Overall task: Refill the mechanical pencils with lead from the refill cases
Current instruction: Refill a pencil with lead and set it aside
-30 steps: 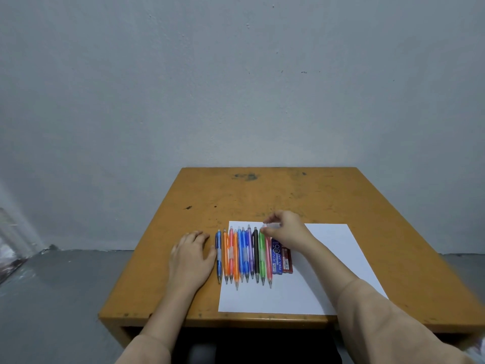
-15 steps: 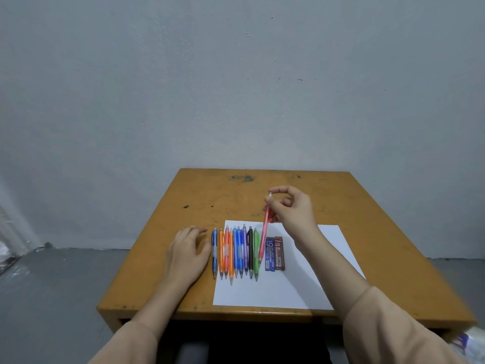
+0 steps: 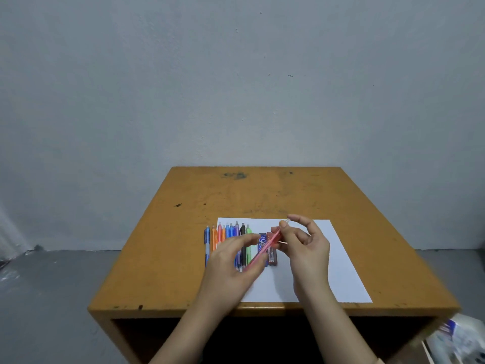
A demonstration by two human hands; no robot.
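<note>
Holds a pink mechanical pencil aslant in the air above the sheet of white paper, cap end up and away, tip end down toward the near left. Pinches its upper barrel with the right hand, thumb and forefinger curled round it, other fingers loosely bent. Has the left hand at the pencil's lower end, fingers smeared by blur. Cannot tell whether gripping or only touching, with the tip itself hidden there.

Behind the hands, a row of mechanical pencils side by side across the paper's left edge, blue, orange, purple, black and green among them. Lower halves covered by the left hand, exact count hard to make out.

Just right of the row, a blue refill case and a dark red refill case, side by side, both crossed by the held pencil, print too small to read.

All on a worn orange-brown tabletop. At the bottom right corner, a blurred white and blue thing, cut off by the frame, not identifiable.
</note>
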